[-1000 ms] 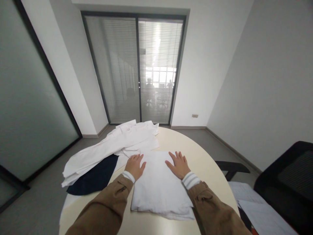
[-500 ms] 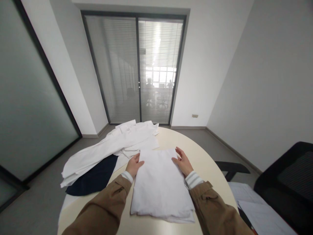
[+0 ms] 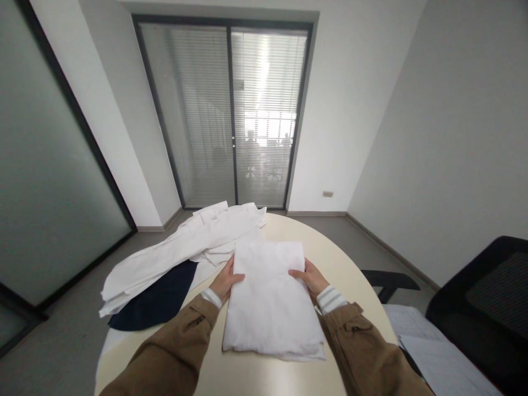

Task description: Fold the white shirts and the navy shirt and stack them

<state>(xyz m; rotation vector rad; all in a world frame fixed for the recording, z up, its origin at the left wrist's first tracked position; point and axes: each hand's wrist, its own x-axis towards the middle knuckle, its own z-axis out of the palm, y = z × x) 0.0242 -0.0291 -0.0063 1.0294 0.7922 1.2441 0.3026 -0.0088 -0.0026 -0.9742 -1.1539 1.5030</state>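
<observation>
A folded white garment (image 3: 270, 300) sits in front of me on a round cream table (image 3: 350, 286). My left hand (image 3: 226, 280) grips its left edge, thumb on top and fingers tucked under the cloth. On the opposite edge my right hand (image 3: 310, 278) holds it the same way. The far end of the garment is raised off the table. Brown sleeves with striped cuffs cover both my arms.
A heap of unfolded white clothes (image 3: 193, 242) lies at the table's far left over a dark navy garment (image 3: 159, 300). A black office chair (image 3: 480, 308) stands at the right, with papers (image 3: 429, 352) below it. Glass doors with blinds close the far wall.
My hands went from lying flat on top of the folded garment to its two side edges, closed on them, and the garment's far end has come up and shifted slightly away from me.
</observation>
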